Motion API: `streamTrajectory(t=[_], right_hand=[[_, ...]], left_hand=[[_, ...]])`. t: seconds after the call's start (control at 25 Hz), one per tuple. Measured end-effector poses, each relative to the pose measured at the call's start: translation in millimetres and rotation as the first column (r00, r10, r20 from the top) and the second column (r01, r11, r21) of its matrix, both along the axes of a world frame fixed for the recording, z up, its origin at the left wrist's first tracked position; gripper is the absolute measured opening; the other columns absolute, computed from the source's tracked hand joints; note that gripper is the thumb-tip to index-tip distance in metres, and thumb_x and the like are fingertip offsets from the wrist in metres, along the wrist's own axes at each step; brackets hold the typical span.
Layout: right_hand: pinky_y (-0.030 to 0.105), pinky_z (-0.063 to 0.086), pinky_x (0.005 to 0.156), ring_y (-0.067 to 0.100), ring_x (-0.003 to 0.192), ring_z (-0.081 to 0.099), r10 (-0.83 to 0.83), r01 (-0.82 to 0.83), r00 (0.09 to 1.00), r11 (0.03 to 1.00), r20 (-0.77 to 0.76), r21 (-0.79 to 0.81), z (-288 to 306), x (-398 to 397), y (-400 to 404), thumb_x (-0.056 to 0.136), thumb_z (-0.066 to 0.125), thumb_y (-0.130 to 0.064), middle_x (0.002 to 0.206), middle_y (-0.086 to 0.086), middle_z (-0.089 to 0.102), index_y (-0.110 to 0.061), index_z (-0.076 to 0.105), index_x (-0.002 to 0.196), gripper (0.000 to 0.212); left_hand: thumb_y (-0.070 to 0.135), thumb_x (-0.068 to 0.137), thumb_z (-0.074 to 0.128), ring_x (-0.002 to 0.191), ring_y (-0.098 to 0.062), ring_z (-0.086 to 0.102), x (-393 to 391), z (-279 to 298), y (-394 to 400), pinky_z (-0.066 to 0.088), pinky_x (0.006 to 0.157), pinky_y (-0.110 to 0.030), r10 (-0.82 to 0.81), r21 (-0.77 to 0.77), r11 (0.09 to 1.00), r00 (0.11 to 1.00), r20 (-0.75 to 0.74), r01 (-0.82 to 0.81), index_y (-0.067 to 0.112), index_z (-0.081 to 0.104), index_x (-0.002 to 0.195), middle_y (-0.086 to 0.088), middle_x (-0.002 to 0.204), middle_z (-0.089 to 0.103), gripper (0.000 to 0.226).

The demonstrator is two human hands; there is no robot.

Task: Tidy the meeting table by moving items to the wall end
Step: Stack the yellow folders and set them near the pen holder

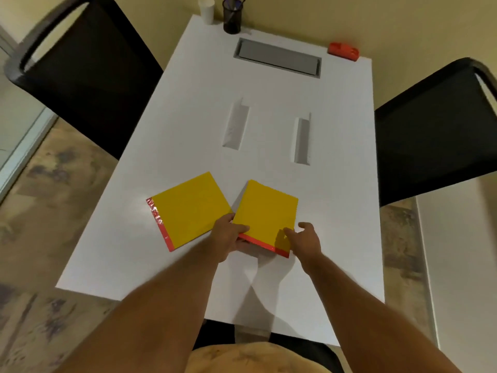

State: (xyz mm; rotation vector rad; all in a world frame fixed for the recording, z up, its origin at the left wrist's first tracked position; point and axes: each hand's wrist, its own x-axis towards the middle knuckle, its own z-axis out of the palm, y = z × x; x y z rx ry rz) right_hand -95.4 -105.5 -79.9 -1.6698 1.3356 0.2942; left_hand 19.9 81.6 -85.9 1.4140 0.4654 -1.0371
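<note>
Two yellow notebooks with red spines are on the near half of the white table (pixel 336 184). The left notebook (pixel 185 211) lies flat. The right notebook (pixel 266 214) is tilted up off the table at its near, red-spine edge. My left hand (pixel 228 238) grips that edge at its left corner, thumb on top. My right hand (pixel 305 240) is at the notebook's right corner with fingers spread, fingertips touching the cover. Two white folded name cards, one (pixel 235 125) on the left and one (pixel 302 141) on the right, stand at mid-table.
At the wall end stand a white cup (pixel 206 10), a black mesh pen holder (pixel 232 16) and a red object (pixel 343 51). A grey cable hatch (pixel 278 57) is set in the tabletop. Black chairs flank the table, one on the left (pixel 88 76) and one on the right (pixel 435 130).
</note>
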Motion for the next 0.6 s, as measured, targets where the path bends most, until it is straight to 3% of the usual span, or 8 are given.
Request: streamTrajectory(t=[0.08, 0.16, 0.24, 0.32, 0.4, 0.48, 0.52, 0.6], right_hand=[[0.041, 0.060, 0.080, 0.029, 0.098, 0.071, -0.006, 0.004, 1.000, 0.993, 0.012, 0.118, 4, 5, 11, 0.087, 0.079, -0.047, 0.120, 0.015, 0.071, -0.013, 0.047, 0.146, 0.075], [0.051, 0.059, 0.097, 0.033, 0.113, 0.069, -0.001, -0.004, 0.998, 0.997, 0.058, 0.080, 6, 16, 15, 0.073, 0.080, -0.060, 0.133, 0.016, 0.065, -0.015, 0.041, 0.153, 0.100], [0.055, 0.051, 0.110, 0.036, 0.133, 0.059, 0.053, -0.057, 0.991, 0.998, 0.126, 0.024, 16, 35, 11, 0.073, 0.084, -0.057, 0.151, 0.016, 0.052, -0.014, 0.035, 0.159, 0.108], [0.047, 0.048, 0.111, 0.031, 0.137, 0.054, 0.161, -0.166, 0.978, 0.986, 0.133, 0.031, 28, 55, 15, 0.088, 0.083, -0.040, 0.151, 0.012, 0.050, -0.012, 0.039, 0.159, 0.089], [0.033, 0.053, 0.088, 0.023, 0.113, 0.064, 0.283, -0.296, 0.953, 0.946, 0.113, 0.130, 30, 74, 21, 0.096, 0.075, -0.023, 0.128, 0.007, 0.065, -0.011, 0.056, 0.147, 0.056], [0.028, 0.050, 0.072, 0.017, 0.087, 0.063, 0.384, -0.402, 0.914, 0.900, 0.132, 0.169, 30, 93, 35, 0.095, 0.070, -0.007, 0.101, 0.005, 0.069, -0.012, 0.069, 0.126, 0.031], [0.032, 0.051, 0.075, 0.017, 0.086, 0.062, 0.404, -0.421, 0.903, 0.899, 0.145, 0.122, 25, 102, 43, 0.093, 0.070, -0.003, 0.101, 0.006, 0.068, -0.013, 0.070, 0.122, 0.030], [0.041, 0.054, 0.092, 0.023, 0.104, 0.064, 0.428, -0.436, 0.895, 0.899, 0.129, 0.040, 20, 120, 63, 0.089, 0.076, -0.012, 0.119, 0.007, 0.064, -0.014, 0.065, 0.132, 0.045]], left_hand=[[-0.009, 0.086, 0.074, 0.084, -0.031, 0.071, 15, 12, 14, 0.065, 0.075, -0.052, -0.100, 0.022, 0.995, 0.992, 0.078, 0.099, 0.012, 0.061, 0.130, -0.020, 0.118, 0.069, 0.051], [-0.009, 0.087, 0.075, 0.078, -0.024, 0.072, 33, 27, 34, 0.065, 0.063, -0.039, -0.225, 0.034, 0.974, 0.963, 0.145, 0.223, 0.012, 0.062, 0.133, -0.014, 0.111, 0.072, 0.052], [-0.007, 0.088, 0.074, 0.088, -0.025, 0.074, 55, 40, 59, 0.064, 0.063, -0.035, -0.299, 0.080, 0.954, 0.937, 0.178, 0.289, 0.011, 0.064, 0.133, -0.012, 0.114, 0.073, 0.050], [-0.003, 0.089, 0.075, 0.095, -0.028, 0.074, 74, 52, 86, 0.065, 0.067, -0.036, -0.354, 0.113, 0.934, 0.916, 0.189, 0.338, 0.014, 0.065, 0.131, -0.013, 0.118, 0.072, 0.047], [0.002, 0.087, 0.079, 0.095, -0.030, 0.076, 91, 57, 110, 0.065, 0.070, -0.039, -0.332, 0.141, 0.941, 0.919, 0.211, 0.307, 0.017, 0.065, 0.130, -0.016, 0.117, 0.072, 0.047], [0.005, 0.086, 0.082, 0.089, -0.029, 0.076, 105, 60, 129, 0.065, 0.069, -0.040, -0.205, 0.159, 0.973, 0.945, 0.255, 0.168, 0.013, 0.065, 0.126, -0.019, 0.115, 0.072, 0.045], [0.005, 0.085, 0.082, 0.087, -0.028, 0.076, 110, 60, 137, 0.065, 0.067, -0.039, -0.132, 0.159, 0.983, 0.952, 0.276, 0.091, 0.008, 0.065, 0.123, -0.022, 0.114, 0.073, 0.042], [0.006, 0.085, 0.083, 0.087, -0.029, 0.075, 117, 55, 153, 0.064, 0.066, -0.038, -0.050, 0.161, 0.987, 0.957, 0.284, 0.004, 0.001, 0.063, 0.118, -0.026, 0.114, 0.072, 0.039]])
